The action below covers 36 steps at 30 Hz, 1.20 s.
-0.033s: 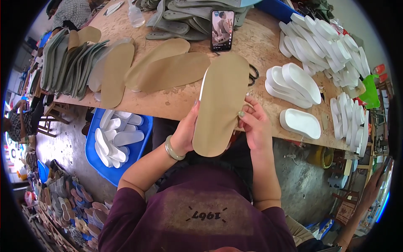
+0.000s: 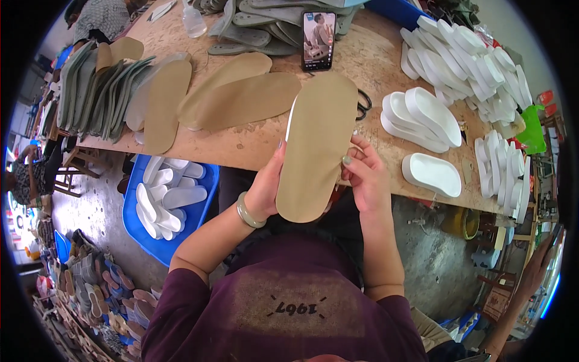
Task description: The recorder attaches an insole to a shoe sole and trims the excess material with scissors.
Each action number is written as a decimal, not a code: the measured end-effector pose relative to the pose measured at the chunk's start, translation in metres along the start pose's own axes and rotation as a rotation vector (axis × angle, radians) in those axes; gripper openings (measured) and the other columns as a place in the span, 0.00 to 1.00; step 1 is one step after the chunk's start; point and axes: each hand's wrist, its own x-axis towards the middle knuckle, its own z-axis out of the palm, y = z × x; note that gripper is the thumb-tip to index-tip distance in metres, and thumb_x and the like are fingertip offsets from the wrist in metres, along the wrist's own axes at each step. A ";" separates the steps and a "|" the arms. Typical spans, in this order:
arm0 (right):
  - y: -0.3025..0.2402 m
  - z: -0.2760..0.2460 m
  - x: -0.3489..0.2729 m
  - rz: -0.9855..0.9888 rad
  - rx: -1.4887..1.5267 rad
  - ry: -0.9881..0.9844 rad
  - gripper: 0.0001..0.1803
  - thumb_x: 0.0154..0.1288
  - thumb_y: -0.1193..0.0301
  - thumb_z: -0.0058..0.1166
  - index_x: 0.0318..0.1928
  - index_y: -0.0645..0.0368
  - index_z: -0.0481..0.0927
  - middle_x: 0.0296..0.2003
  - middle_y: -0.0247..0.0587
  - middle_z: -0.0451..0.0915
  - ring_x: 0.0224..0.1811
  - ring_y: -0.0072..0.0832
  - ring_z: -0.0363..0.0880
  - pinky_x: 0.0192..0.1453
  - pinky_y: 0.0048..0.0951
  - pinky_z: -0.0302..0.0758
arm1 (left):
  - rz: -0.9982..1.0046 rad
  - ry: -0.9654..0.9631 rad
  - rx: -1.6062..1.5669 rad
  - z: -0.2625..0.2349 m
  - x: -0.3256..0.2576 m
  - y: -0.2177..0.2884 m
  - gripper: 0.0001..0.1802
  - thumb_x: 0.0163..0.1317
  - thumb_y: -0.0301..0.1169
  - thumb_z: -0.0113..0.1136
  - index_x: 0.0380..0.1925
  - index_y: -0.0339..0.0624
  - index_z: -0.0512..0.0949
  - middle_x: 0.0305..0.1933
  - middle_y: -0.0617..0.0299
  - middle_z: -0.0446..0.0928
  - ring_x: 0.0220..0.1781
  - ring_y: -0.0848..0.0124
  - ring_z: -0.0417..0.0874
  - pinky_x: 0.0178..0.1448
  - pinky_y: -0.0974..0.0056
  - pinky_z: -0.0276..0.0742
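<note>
Tan insole (image 2: 316,145) standing lengthwise over the near edge of the plywood workbench (image 2: 253,145), white edge showing along its left side; left hand (image 2: 265,187) wrapping its lower left rim, right hand (image 2: 365,175) pinching its right rim, both closed on it. Lying low to the left on grey concrete floor (image 2: 90,211), a blue tub (image 2: 151,241) holding white foam soles (image 2: 166,193). Spreading farther across the bench: more tan insoles (image 2: 241,96), stacked grey-green soles (image 2: 90,90), white moulded footbeds (image 2: 422,114), a phone (image 2: 318,39) leaning upright.
</note>
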 end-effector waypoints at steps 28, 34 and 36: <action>0.013 -0.003 -0.014 -0.084 -0.081 -0.034 0.06 0.64 0.76 0.64 0.35 0.58 0.77 0.28 0.30 0.80 0.29 0.16 0.77 0.37 0.18 0.73 | 0.051 0.031 0.008 -0.009 -0.005 -0.010 0.36 0.76 0.58 0.35 0.69 0.41 0.63 0.63 0.55 0.76 0.59 0.65 0.82 0.61 0.59 0.80; 0.015 -0.004 -0.007 0.039 -0.042 -0.044 0.07 0.63 0.78 0.64 0.37 0.58 0.77 0.30 0.32 0.81 0.28 0.17 0.77 0.34 0.18 0.74 | 0.049 -0.006 -0.011 0.001 -0.009 -0.004 0.35 0.77 0.58 0.33 0.70 0.41 0.62 0.64 0.55 0.75 0.60 0.65 0.81 0.63 0.58 0.79; 0.015 -0.002 -0.007 0.056 -0.027 -0.039 0.07 0.63 0.78 0.64 0.38 0.58 0.77 0.31 0.32 0.82 0.28 0.17 0.78 0.35 0.18 0.75 | 0.042 -0.010 -0.035 -0.001 -0.007 -0.005 0.36 0.77 0.57 0.32 0.70 0.41 0.62 0.64 0.54 0.75 0.61 0.64 0.81 0.64 0.58 0.78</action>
